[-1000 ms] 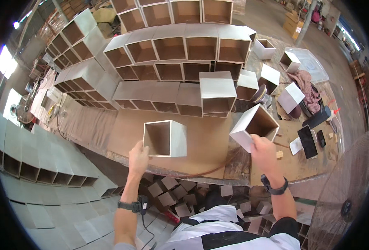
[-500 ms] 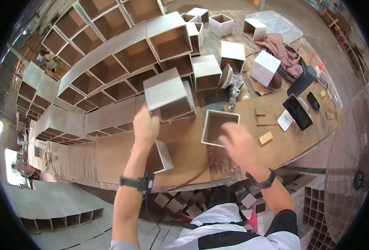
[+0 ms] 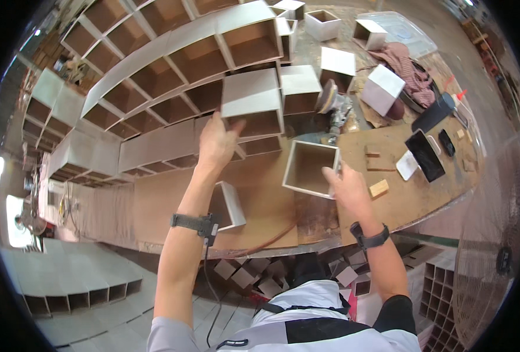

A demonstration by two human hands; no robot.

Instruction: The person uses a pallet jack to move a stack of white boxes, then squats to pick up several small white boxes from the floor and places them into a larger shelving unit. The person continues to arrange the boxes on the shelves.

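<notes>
My left hand [image 3: 217, 141] is closed on the lower left edge of a white wooden box [image 3: 251, 92], its fingers reaching into the brown open side. That box rests atop another pale box [image 3: 261, 146], against the stacked boxes behind. Nearer to me, an open-topped white box [image 3: 311, 168] stands on the bench. My right hand [image 3: 346, 186] pinches its right wall, thumb inside the rim. A further white box [image 3: 230, 205] lies on its side beside my left forearm, partly hidden by it. Just beyond the open-topped box lies a disc sander [image 3: 333, 108].
Stacked open-fronted boxes [image 3: 172, 70] line the far left. Several loose boxes [image 3: 337, 61] stand at the back, near a checked cloth [image 3: 400, 61] and a dark cylinder [image 3: 433, 114]. A phone [image 3: 424, 157] and wood blocks [image 3: 379, 188] lie right. A large fan [image 3: 494, 246] stands at far right.
My left hand has moved away from me and to the right, setting the raised box down on the stack. My right hand has closed on the open-topped box's right wall.
</notes>
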